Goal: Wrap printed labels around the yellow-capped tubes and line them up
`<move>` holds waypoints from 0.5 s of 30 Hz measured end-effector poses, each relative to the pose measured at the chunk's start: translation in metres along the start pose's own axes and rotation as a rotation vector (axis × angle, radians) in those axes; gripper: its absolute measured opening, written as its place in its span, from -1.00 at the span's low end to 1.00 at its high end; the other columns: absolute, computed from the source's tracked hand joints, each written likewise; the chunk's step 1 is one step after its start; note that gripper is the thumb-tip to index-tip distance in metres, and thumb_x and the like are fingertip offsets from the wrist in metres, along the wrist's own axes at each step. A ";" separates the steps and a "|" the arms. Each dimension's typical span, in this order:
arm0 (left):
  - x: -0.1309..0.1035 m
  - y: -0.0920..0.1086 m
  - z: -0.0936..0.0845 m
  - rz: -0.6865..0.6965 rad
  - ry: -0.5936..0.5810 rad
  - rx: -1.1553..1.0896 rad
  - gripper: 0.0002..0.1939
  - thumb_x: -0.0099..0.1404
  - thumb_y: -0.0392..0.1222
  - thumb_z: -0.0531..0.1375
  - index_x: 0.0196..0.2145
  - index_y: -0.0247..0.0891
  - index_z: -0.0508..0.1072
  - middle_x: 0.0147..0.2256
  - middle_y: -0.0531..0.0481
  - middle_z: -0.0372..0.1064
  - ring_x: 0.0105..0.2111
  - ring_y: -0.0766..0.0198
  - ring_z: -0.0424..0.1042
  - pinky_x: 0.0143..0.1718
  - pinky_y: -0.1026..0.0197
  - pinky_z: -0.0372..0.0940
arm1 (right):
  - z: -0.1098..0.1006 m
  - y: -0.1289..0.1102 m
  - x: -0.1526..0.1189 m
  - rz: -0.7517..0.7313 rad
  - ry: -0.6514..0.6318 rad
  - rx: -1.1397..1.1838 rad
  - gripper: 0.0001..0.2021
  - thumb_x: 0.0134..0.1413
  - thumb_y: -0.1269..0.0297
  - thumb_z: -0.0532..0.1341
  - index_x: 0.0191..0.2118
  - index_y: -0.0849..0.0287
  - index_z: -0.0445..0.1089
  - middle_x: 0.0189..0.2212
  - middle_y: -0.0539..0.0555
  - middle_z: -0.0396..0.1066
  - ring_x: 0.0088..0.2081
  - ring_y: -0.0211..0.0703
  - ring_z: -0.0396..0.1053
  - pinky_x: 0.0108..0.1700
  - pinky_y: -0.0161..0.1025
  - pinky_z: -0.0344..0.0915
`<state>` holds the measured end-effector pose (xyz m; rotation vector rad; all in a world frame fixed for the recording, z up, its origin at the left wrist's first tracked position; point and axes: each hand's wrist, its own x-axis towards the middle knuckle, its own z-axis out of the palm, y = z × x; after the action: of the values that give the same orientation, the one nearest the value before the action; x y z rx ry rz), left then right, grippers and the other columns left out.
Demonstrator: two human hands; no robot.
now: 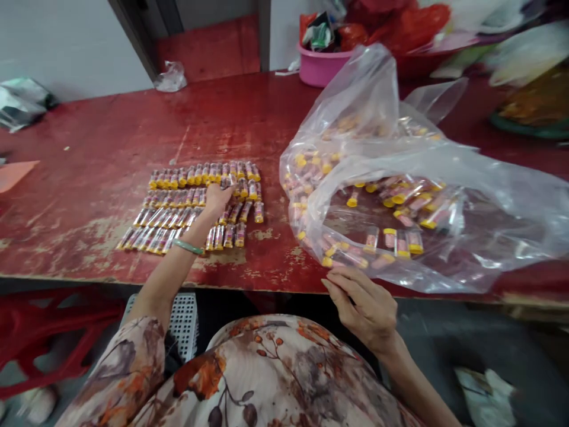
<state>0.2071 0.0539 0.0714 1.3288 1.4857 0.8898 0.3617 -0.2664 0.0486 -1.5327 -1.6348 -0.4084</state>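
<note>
My left hand (217,198) reaches over rows of small clear tubes with yellow caps (169,218) lying side by side on the red table. Its fingers close around a small capped tube (232,179) near the back rows; the fingertips are partly hidden. Just in front of the table edge, my right hand (367,305) hovers with thumb and fingertips drawn together, and nothing shows between them. Beyond it lies a large clear plastic bag (502,204), its mouth open towards me. Many loose capped tubes (404,196) with pink contents fill it, with several near its front lip.
A pink basin (322,66) with bags and packets stands behind the plastic bag. A crumpled clear bag (171,77) lies at the back of the worn red table (102,139). Below the edge are a red stool (48,338) and a white perforated basket (184,320).
</note>
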 end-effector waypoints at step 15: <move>-0.138 -0.013 0.014 -0.344 -0.603 -0.655 -0.88 0.18 -0.31 0.21 -0.32 -0.44 0.48 -0.40 -0.20 0.52 -0.41 0.16 0.53 -0.35 0.15 0.46 | 0.047 0.181 0.099 0.547 -0.729 -0.518 -0.55 0.10 0.18 0.13 0.09 0.27 0.30 -0.14 0.33 0.45 -0.12 0.17 0.40 -0.16 -0.07 0.27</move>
<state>0.2151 -0.0850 0.0775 0.7243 0.8065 0.5944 0.5238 -0.1303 0.0400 -2.6546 -1.5760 0.0615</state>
